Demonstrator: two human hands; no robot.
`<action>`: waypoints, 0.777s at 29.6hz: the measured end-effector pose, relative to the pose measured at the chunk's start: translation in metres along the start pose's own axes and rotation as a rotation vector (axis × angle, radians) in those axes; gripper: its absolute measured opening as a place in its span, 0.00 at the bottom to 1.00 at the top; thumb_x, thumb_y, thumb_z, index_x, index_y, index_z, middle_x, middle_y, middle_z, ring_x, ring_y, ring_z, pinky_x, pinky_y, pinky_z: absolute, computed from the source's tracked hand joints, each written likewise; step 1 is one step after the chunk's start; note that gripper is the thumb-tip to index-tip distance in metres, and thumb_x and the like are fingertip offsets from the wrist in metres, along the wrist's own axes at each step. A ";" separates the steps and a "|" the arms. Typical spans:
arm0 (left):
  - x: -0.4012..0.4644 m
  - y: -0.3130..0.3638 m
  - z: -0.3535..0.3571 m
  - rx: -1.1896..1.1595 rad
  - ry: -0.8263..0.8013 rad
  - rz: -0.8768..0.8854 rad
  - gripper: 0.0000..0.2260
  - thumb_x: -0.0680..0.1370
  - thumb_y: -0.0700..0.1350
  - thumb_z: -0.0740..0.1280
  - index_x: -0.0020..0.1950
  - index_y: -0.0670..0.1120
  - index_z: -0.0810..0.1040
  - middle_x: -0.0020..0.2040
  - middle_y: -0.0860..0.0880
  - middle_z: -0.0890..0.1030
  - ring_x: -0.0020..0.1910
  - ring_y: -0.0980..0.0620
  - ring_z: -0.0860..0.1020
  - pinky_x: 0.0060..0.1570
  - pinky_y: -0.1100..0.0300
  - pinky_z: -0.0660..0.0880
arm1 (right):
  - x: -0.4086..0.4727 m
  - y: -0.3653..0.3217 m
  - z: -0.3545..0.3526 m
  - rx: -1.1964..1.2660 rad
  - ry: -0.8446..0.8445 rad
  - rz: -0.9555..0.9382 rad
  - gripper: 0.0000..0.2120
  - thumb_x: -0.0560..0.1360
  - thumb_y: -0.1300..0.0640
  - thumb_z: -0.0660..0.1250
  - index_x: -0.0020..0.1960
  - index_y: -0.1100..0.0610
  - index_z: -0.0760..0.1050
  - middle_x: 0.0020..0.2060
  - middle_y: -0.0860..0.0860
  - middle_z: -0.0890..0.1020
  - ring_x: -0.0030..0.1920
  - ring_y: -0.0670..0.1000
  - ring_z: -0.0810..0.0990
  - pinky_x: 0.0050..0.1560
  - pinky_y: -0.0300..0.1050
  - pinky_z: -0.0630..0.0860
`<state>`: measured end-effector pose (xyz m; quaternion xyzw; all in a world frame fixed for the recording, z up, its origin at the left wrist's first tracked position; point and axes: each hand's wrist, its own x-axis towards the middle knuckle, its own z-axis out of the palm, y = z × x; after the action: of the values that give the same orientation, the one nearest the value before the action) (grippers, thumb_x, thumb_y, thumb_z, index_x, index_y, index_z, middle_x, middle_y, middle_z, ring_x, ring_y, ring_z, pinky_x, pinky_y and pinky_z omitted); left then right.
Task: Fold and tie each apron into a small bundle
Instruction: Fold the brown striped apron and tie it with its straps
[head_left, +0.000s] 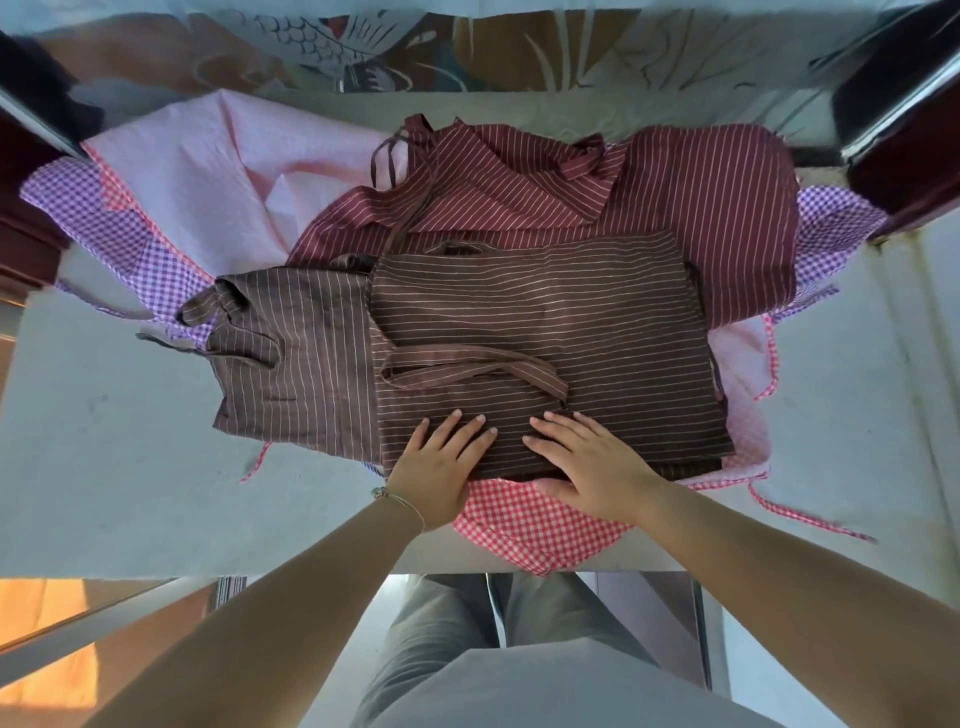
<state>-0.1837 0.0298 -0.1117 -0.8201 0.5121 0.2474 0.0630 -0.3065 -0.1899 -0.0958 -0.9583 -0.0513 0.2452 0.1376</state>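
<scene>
A brown striped apron (545, 312) lies folded on top of a pile of aprons on the grey table (93, 415). Its bib end (291, 343) sticks out to the left, and its strap (467, 364) lies looped across the folded part. My left hand (441, 462) rests flat with spread fingers on the apron's near edge. My right hand (587, 462) presses flat beside it, fingers straight. Neither hand holds anything.
Under the brown apron lie a maroon striped apron (675, 197), a pink one (208, 171), a purple checked one (119, 234) and a red checked one (540, 525) hanging over the near table edge. Dark furniture stands at both far corners.
</scene>
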 end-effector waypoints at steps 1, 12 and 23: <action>0.000 0.000 -0.003 -0.009 -0.018 -0.012 0.30 0.80 0.54 0.56 0.78 0.54 0.45 0.79 0.51 0.48 0.78 0.45 0.47 0.74 0.41 0.45 | 0.000 0.001 -0.003 0.031 -0.005 0.019 0.33 0.78 0.34 0.43 0.77 0.49 0.55 0.78 0.48 0.54 0.77 0.48 0.49 0.74 0.46 0.40; 0.006 -0.002 -0.066 -0.255 0.022 -0.139 0.15 0.83 0.49 0.50 0.67 0.50 0.67 0.49 0.50 0.80 0.44 0.49 0.77 0.44 0.53 0.77 | 0.009 -0.012 -0.035 0.072 0.072 0.161 0.30 0.80 0.38 0.51 0.77 0.50 0.55 0.76 0.48 0.60 0.75 0.50 0.61 0.72 0.50 0.61; 0.015 -0.007 -0.124 -0.311 -0.641 -0.165 0.20 0.84 0.51 0.51 0.67 0.41 0.71 0.65 0.45 0.74 0.63 0.44 0.73 0.62 0.54 0.67 | 0.019 -0.012 -0.120 0.126 -0.619 0.210 0.20 0.81 0.47 0.59 0.66 0.60 0.71 0.59 0.53 0.76 0.52 0.52 0.75 0.49 0.44 0.69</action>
<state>-0.1306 -0.0232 -0.0122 -0.7391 0.3548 0.5610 0.1147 -0.2325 -0.2043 0.0002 -0.8281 0.0236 0.5401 0.1484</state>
